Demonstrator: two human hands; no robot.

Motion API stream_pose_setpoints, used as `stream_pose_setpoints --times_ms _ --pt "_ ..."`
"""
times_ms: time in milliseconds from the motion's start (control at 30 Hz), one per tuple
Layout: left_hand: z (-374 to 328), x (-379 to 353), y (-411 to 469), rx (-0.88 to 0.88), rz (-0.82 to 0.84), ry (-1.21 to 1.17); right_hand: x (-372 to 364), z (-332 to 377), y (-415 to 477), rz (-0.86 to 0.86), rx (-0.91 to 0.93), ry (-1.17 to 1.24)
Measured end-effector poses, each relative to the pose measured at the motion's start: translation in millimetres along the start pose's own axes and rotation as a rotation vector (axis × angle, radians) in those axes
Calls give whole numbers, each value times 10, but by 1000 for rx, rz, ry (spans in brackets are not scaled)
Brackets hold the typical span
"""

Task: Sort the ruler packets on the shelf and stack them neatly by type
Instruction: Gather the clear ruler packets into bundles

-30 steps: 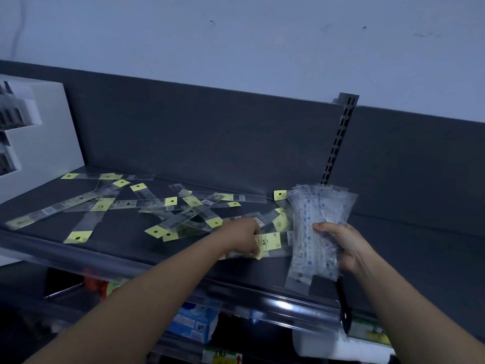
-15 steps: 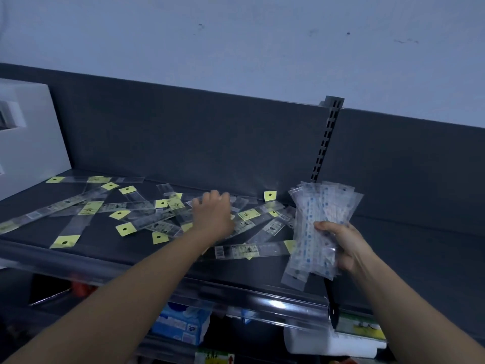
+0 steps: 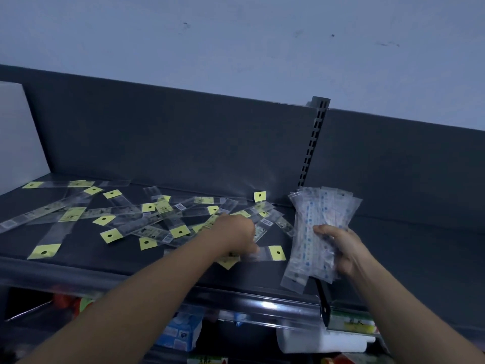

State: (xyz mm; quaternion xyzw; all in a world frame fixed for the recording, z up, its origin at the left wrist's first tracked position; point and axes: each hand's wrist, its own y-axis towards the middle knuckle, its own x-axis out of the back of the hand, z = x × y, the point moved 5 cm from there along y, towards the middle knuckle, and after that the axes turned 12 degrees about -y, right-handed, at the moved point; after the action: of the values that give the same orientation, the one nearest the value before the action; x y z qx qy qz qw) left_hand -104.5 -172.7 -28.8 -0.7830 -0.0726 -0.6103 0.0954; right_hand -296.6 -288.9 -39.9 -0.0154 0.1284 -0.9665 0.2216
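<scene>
Left hand [image 3: 233,236] reaches over the near middle of the dark grey shelf [image 3: 409,261], knuckles up and fingers bent down onto a clear ruler packet with a yellow header card [image 3: 275,253] that lies crosswise near the front edge. Motion blur hides the fingertips, so I cannot tell whether they pinch the packet or only press on it. Its yellow end sticks out to the right of the hand.

Right hand [image 3: 341,252] is just to the right, above the shelf's near edge. Its thumb lies across the front and its fingers curl behind a fanned bundle of clear packets printed in blue and red [image 3: 321,222]. It grips the bundle about mid-length, so the packets stand nearly upright with their tops spread toward the far side.

Left of and beyond the left hand, a loose scatter of clear yellow-tabbed ruler packets [image 3: 162,219] lies criss-crossed on the shelf, some long and some short, reaching the far left corner. One yellow tab [image 3: 259,196] sits at the foot of the dark grey back panel [image 3: 183,143]. A slotted grey upright [image 3: 313,145] rises behind the bundle, and a white box [image 3: 15,132] stands at the far left. Below the shelf's shiny front rail [image 3: 265,308] are a blue-and-white carton [image 3: 181,333] and a white roll [image 3: 320,341].
</scene>
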Motion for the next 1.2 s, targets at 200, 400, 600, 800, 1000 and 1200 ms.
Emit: stream_pose_setpoints --times_ms 200,400,600,800,1000,1200 --pt "-281 -20 72 21 -60 -734 -60 37 -88 30 38 -1" --pt "-850 -197 183 62 134 -1435 -20 122 -176 31 116 58" --pt "-1255 -179 342 29 103 -1611 352 190 -237 5 56 138" --pt "-1724 -305 570 112 122 -1647 1007 247 -252 -68 103 66" --pt "-2487 -490 846 120 130 -1624 1992 233 -129 -161 121 12" --pt "-3264 -707 1112 171 117 -1565 2888 263 -68 -171 67 -73"
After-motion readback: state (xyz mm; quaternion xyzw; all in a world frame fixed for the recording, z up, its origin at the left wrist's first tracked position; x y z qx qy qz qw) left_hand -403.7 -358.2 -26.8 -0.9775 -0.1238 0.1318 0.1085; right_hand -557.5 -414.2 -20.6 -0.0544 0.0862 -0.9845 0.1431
